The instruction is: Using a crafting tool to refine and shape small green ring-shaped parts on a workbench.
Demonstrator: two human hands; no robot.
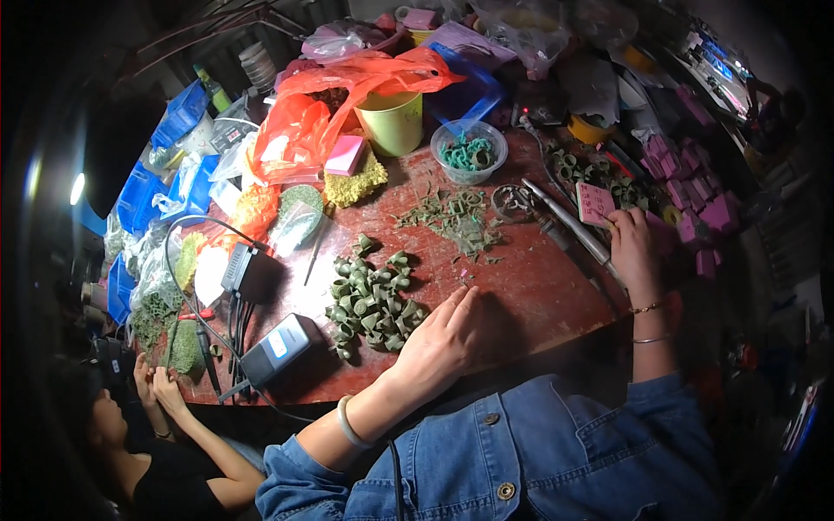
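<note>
My left hand [441,334] rests on the red table with its fingers stretched out, beside a heap of green ring-shaped pieces [373,300]. Nothing shows in its grasp. At the right, my right hand [636,252] pinches the lower corner of a small pink block with a pale, written-on face [595,203]. A grey pen-like hand tool [569,224] lies slantwise just left of that hand. Thin green scraps [452,217] are scattered on the tabletop beyond my left hand.
A clear tub of teal pieces [469,152] stands near a yellow-green bucket [391,124] and red plastic bag [300,122]. Pink blocks [699,195] pile up at right. Black power boxes [280,349] with cables lie left, near another person's hands [161,391].
</note>
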